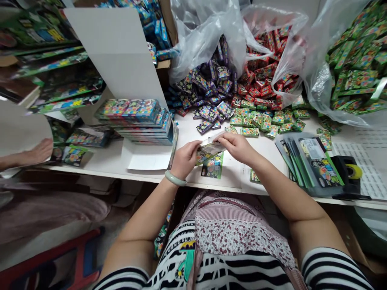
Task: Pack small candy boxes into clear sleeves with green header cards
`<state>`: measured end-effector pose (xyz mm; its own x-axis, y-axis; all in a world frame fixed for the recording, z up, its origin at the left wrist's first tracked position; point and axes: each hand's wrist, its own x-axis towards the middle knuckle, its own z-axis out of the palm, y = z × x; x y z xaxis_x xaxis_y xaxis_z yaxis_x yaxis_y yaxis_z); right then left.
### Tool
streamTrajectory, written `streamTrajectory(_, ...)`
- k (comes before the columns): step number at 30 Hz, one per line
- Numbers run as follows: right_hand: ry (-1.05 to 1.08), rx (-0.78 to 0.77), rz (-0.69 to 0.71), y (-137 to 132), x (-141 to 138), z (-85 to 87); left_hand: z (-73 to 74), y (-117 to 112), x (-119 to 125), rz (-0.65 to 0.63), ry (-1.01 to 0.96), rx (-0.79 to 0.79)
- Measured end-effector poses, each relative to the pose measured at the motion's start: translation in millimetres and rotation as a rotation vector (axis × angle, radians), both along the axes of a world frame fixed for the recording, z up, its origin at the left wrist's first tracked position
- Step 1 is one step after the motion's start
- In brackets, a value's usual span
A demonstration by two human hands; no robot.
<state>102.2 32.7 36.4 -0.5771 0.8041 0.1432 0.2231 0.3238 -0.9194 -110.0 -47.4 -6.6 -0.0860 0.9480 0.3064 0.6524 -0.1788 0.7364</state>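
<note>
My left hand point(184, 160), with a pale bangle at the wrist, pinches the left side of a clear plastic sleeve point(211, 147). On its right side the fingers of my right hand point(237, 147) are closed too. The sleeve is tilted just above the table, and its contents are hard to make out. Under it lies a printed green and black sleeve point(212, 167), partly covered. Small green candy-like boxes point(250, 131) lie just beyond my hands, beside purple boxes point(207, 125).
An open white carton point(151, 157) at left holds stacked packs point(137, 117). Plastic bags spill red boxes point(266, 88) and more green boxes point(356, 84). At right are fanned sleeves point(322, 169) and a tape dispenser point(347, 177). Another person's hand point(40, 151) is at far left.
</note>
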Motion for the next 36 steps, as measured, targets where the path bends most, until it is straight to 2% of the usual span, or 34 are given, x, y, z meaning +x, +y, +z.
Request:
streamTrajectory(3,-0.035,-0.138,0.195,9,6,-4.8,-0.4,-2,1,0.028,-0.104,-0.007)
streamTrajectory(5,-0.105,-0.219,0.345,14,9,-7.6,0.6,-3,3,-0.015,-0.122,-0.014)
streamTrajectory(6,-0.156,-0.234,0.361,16,10,-9.0,1.2,-4,4,-0.052,-0.123,-0.011)
streamTrajectory(8,-0.266,-0.200,0.277,17,10,-12.0,3.0,-4,5,-0.162,-0.079,0.012)
streamTrajectory(11,-0.246,-0.138,0.166,17,9,-17.0,7.5,-2,7,-0.262,0.106,0.069)
streamTrajectory(15,-0.153,-0.257,0.146,17,11,-21.9,14.0,0,17,-0.284,0.371,0.039)
streamTrajectory(18,-0.113,-0.278,0.151,18,14,-20.9,11.5,3,22,-0.253,0.376,-0.037)
streamTrajectory(19,-0.110,-0.235,0.121,17,15,-19.0,9.4,4,23,-0.241,0.324,-0.044)
streamTrajectory(21,-0.088,-0.041,-0.028,9,17,-13.0,5.7,5,22,-0.196,0.117,-0.020)
streamTrajectory(23,-0.033,0.202,-0.250,-5,17,-7.1,4.8,5,21,-0.104,-0.195,0.014)
streamTrajectory(24,0.000,0.277,-0.327,-13,16,-5.8,5.8,4,21,-0.040,-0.365,0.020)
streamTrajectory(25,0.036,0.287,-0.358,-22,13,-6.6,7.3,3,22,0.006,-0.514,-0.001)
streamTrajectory(26,0.060,0.163,-0.266,-29,10,-9.6,9.1,3,23,0.042,-0.641,-0.026)
streamTrajectory(28,0.107,-0.187,0.018,-38,3,-21.8,11.4,4,28,0.045,-0.846,-0.103)
streamTrajectory(29,0.131,-0.308,0.049,-40,1,-29.3,11.3,5,31,0.038,-0.946,-0.150)
streamTrajectory(33,0.178,-0.491,-0.071,-37,8,-50.9,0.9,8,49,-0.010,-1.257,-0.367)
streamTrajectory(36,0.156,-0.603,-0.050,-42,22,-55.9,-11.2,2,61,0.020,-1.277,-0.405)
